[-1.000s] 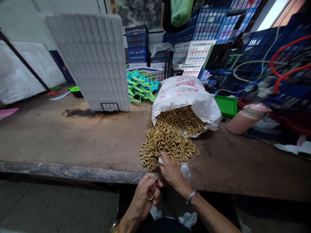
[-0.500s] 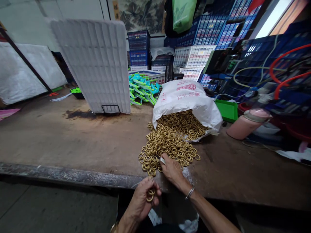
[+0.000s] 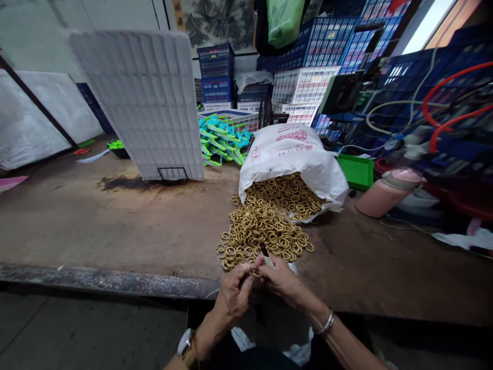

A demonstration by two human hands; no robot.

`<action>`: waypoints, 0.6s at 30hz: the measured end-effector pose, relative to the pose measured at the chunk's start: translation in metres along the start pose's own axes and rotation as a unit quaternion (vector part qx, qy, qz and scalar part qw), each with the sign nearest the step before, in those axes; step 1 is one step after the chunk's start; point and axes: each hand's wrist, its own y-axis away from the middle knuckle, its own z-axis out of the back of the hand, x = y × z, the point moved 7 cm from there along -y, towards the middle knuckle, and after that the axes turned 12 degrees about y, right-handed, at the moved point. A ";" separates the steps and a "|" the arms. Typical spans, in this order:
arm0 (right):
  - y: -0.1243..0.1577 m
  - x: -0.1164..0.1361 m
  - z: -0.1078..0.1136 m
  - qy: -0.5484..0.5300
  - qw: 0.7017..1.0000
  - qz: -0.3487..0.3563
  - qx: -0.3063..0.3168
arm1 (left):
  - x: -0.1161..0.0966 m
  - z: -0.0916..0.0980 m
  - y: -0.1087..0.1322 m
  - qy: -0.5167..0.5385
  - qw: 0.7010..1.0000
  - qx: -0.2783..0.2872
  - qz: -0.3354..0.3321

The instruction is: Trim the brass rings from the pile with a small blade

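My left hand [image 3: 234, 292] is closed in a pinch at the table's front edge. At its fingertips, between both hands, is a gold-coloured ring [image 3: 256, 273]; the fingers partly cover it. My right hand [image 3: 283, 280] is closed round a small knife-like tool [image 3: 268, 260] with a dark tip and a pale flat part, and its fingertips meet the ring's other side. Just beyond my hands lies a heap of gold-coloured rings [image 3: 265, 226]. The heap spills from the mouth of a white woven sack [image 3: 287, 154] lying on its side.
The brown table [image 3: 96, 221] has a worn front edge. A white ribbed panel [image 3: 150, 103] stands in a wire holder on the left. Behind are green and blue plastic pieces [image 3: 221, 139]. On the right are a green tray [image 3: 356, 172] and a pink bottle [image 3: 389, 192]. Stacked crates [image 3: 304, 85] fill the back.
My left hand has moved up and turned, bringing its fingertips to my right hand. My right hand has drawn back slightly from the heap, and the tool now points more upward.
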 end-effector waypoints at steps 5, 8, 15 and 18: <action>0.004 -0.004 -0.003 0.004 1.000 -0.019 0.008 | 0.001 -0.003 -0.003 0.032 0.997 -0.015 0.063; 0.001 0.005 0.004 0.078 0.994 0.065 -0.052 | 0.000 -0.003 -0.003 0.085 0.989 -0.043 0.110; -0.004 0.006 0.006 0.168 0.977 0.103 -0.086 | 0.026 -0.017 0.008 0.259 0.921 -0.040 0.287; -0.002 0.008 0.005 0.141 0.982 0.102 -0.074 | 0.027 -0.018 0.010 0.288 0.909 -0.038 0.298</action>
